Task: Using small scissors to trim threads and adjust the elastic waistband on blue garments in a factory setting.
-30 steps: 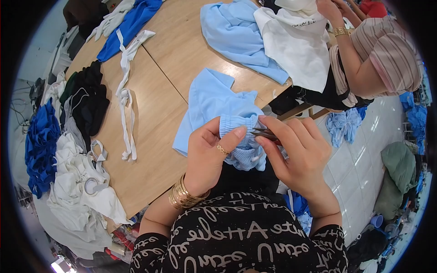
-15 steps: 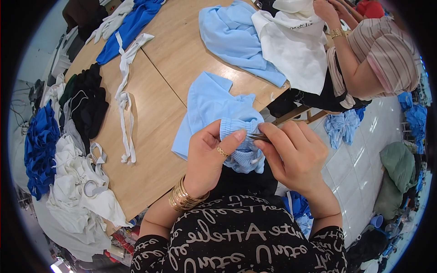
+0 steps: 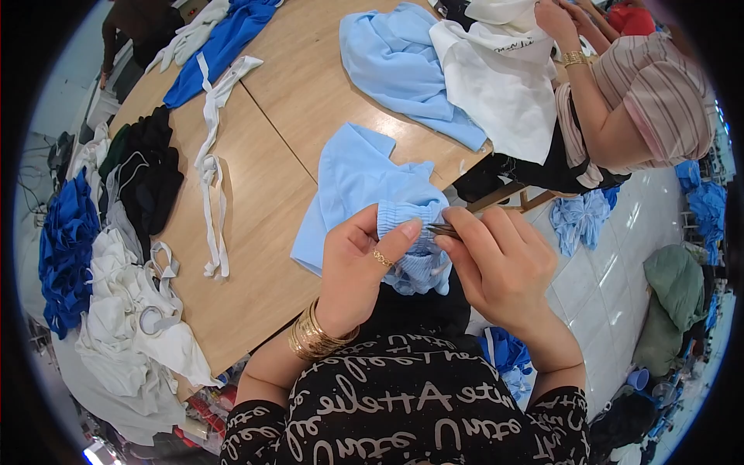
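Note:
A light blue garment [image 3: 360,167] lies partly on the table, and its gathered elastic edge hangs over the near side toward me. My left hand [image 3: 349,267] pinches that ribbed edge [image 3: 397,215] between thumb and fingers. Closed around small dark metal thread snips [image 3: 443,230], my right hand [image 3: 504,267] is just right of the left thumb. The pointed tips rest at the gathered cloth; the grip end is hidden in my fingers. Whether the blades touch a thread is too small to tell.
Another light blue garment [image 3: 399,62] lies across the wooden table [image 3: 263,186]. At the right, a co-worker in a striped top [image 3: 651,93] handles white cloth [image 3: 500,85]. White straps [image 3: 211,178], white garments [image 3: 128,310], black cloth [image 3: 151,178] and blue ruffled cloth [image 3: 68,248] line the left side.
My right hand and the snips have shifted very slightly right; both hands keep their hold. At the far upper left, a person in dark clothes has moved, and an arm now shows.

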The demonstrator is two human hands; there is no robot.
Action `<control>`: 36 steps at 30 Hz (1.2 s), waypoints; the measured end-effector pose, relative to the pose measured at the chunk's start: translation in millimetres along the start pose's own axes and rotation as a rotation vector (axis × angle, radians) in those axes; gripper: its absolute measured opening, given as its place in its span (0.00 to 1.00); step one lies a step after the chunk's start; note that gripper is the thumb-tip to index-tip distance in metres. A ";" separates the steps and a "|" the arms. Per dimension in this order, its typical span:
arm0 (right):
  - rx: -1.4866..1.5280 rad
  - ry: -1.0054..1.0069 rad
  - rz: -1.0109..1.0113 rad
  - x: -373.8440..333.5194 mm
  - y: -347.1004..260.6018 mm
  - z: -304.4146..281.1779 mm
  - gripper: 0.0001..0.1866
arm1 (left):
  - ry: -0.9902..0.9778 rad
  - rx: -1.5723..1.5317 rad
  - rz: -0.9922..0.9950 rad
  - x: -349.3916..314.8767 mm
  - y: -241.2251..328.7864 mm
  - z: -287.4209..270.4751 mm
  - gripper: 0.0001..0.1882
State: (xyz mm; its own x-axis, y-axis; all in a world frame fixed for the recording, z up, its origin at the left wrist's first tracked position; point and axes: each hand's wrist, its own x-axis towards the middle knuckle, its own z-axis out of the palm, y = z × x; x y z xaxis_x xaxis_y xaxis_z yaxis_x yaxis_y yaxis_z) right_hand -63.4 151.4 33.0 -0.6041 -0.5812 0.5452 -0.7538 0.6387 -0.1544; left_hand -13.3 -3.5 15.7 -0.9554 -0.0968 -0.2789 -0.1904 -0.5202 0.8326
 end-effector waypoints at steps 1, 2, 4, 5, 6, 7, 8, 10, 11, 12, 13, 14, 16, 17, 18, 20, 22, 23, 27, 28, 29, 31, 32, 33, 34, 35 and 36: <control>-0.001 -0.001 -0.001 0.3 0.5 -0.4 0.10 | 0.020 0.001 0.001 0.3 0.0 1.5 0.10; -0.006 -0.006 -0.017 1.0 1.3 -1.0 0.10 | 0.019 -0.001 0.001 0.7 0.1 1.8 0.10; -0.012 -0.012 -0.035 2.7 1.4 -4.7 0.10 | 0.016 -0.003 -0.008 1.3 0.4 1.9 0.10; 0.012 -0.059 -0.022 4.3 0.5 -8.9 0.11 | 0.017 -0.005 -0.008 1.2 -0.3 1.2 0.10; 0.035 -0.107 -0.009 5.1 0.2 -11.2 0.12 | 0.001 -0.006 0.004 1.3 -1.6 0.0 0.10; 0.035 -0.108 -0.010 5.1 0.4 -11.4 0.12 | -0.015 -0.006 0.015 1.1 -2.2 -0.9 0.10; 0.039 -0.110 -0.017 5.2 0.8 -11.5 0.12 | -0.014 -0.007 0.016 0.6 -2.0 -1.0 0.10; 0.043 -0.113 -0.024 5.5 1.3 -11.2 0.11 | -0.014 0.000 -0.001 0.2 -1.7 -0.9 0.11; 0.044 -0.116 -0.026 5.6 1.6 -11.1 0.11 | -0.015 -0.001 -0.001 0.6 -2.1 -0.9 0.11; 0.045 -0.120 -0.028 5.7 2.0 -10.7 0.10 | -0.014 -0.011 -0.008 1.1 -2.8 -1.1 0.11; 0.044 -0.120 -0.028 5.3 3.1 -8.4 0.10 | -0.014 -0.020 -0.015 1.5 -3.2 -1.1 0.11; 0.037 -0.076 -0.042 4.4 4.5 -4.5 0.09 | -0.016 -0.021 -0.015 1.7 -3.5 -1.1 0.11; 0.031 -0.032 -0.056 3.9 5.5 -2.3 0.08 | -0.008 0.003 -0.012 1.7 -4.1 -1.5 0.10; 0.037 -0.035 -0.057 3.9 5.6 -2.3 0.08 | -0.007 0.002 -0.012 1.8 -4.8 -2.0 0.10; 0.043 -0.038 -0.058 3.9 5.7 -2.3 0.08 | -0.005 0.011 -0.008 2.0 -5.7 -2.5 0.10; 0.053 -0.050 -0.053 3.2 6.1 -2.7 0.08 | -0.004 0.018 -0.006 1.9 -6.7 -2.4 0.10; 0.063 -0.060 -0.048 2.7 6.9 -3.1 0.08 | -0.013 0.008 -0.012 1.3 -7.3 -1.1 0.11; 0.090 -0.067 -0.050 2.7 7.6 -3.2 0.08 | -0.013 0.008 -0.011 0.9 -7.9 -1.5 0.11; 0.416 -0.086 0.242 3.8 7.8 -5.4 0.09 | -0.069 -0.001 -0.008 -0.2 -8.6 -4.5 0.12; 0.534 -0.090 0.330 5.2 7.2 -6.8 0.13 | -0.093 -0.009 0.012 -1.2 -8.6 -5.5 0.12; 0.535 -0.091 0.329 6.4 7.7 -8.3 0.13 | -0.091 -0.010 0.013 -2.1 -9.4 -5.8 0.12; 0.703 -0.220 0.564 8.3 10.6 -10.9 0.14 | -0.146 0.063 0.119 -3.8 -11.7 -6.3 0.16; 0.785 -0.258 0.633 8.7 12.3 -9.5 0.15 | -0.146 0.064 0.119 -5.0 -12.1 -6.9 0.16; 0.786 -0.257 0.632 8.8 13.7 -6.5 0.15 | -0.166 0.097 0.136 -6.3 -12.3 -7.8 0.18; 0.871 -0.277 0.692 8.1 15.6 -2.2 0.15 | -0.190 0.129 0.151 -6.1 -12.8 -8.8 0.20; 0.956 -0.296 0.751 6.9 16.4 0.9 0.15 | -0.194 0.130 0.150 -5.8 -13.2 -9.5 0.20; 0.955 -0.293 0.754 4.8 14.5 3.0 0.15 | -0.202 0.152 0.138 -5.6 -13.5 -10.2 0.22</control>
State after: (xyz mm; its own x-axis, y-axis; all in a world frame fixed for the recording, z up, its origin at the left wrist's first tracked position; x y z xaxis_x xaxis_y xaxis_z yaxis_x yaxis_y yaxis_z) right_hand -78.0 156.3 30.9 -0.9086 -0.3990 -0.1236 -0.0078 0.3120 -0.9501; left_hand -3.1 -4.6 1.1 -0.9974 0.0209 -0.0696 -0.0723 -0.3793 0.9225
